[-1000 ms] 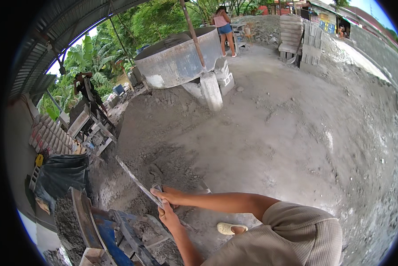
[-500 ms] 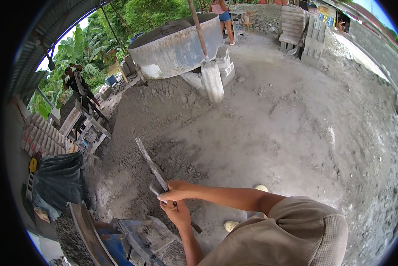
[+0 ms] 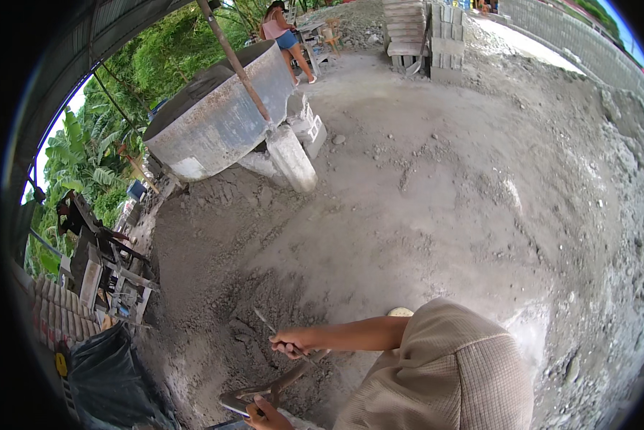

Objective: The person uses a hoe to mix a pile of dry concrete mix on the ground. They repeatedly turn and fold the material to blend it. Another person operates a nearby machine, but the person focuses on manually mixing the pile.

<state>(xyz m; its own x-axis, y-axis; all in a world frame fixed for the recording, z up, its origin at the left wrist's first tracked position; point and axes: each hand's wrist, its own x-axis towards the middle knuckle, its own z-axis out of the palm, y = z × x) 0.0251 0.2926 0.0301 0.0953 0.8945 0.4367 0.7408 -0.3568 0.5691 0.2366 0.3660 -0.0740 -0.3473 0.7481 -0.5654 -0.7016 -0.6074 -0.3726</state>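
My right hand [image 3: 290, 342], reaching in from the right, is closed around a thin pale strip [image 3: 264, 319]; its narrow end points up and left over the ground. Close to the lower edge, my left hand [image 3: 266, 416] has its fingers wrapped on the grip of a brown D-shaped handle [image 3: 277, 385], which looks like a shovel's. The handle's shaft runs up and right, passing below my right hand, and its far end is out of sight. Beneath both hands lies a patch of dark, loose grey mix [image 3: 247, 322] on the ground.
A large round metal tub [image 3: 221, 115] stands on concrete blocks ahead, a pole leaning across it. Further off, a person [image 3: 285, 39] stands by a table. Stacked blocks [image 3: 447, 43] rise at the back. A dark plastic sheet [image 3: 114, 380] and wooden stands [image 3: 125, 287] are at left.
My hands have separated: the left has moved down with the D-shaped handle, while the right holds the strip above it. The view has shifted, moving the tub leftward.
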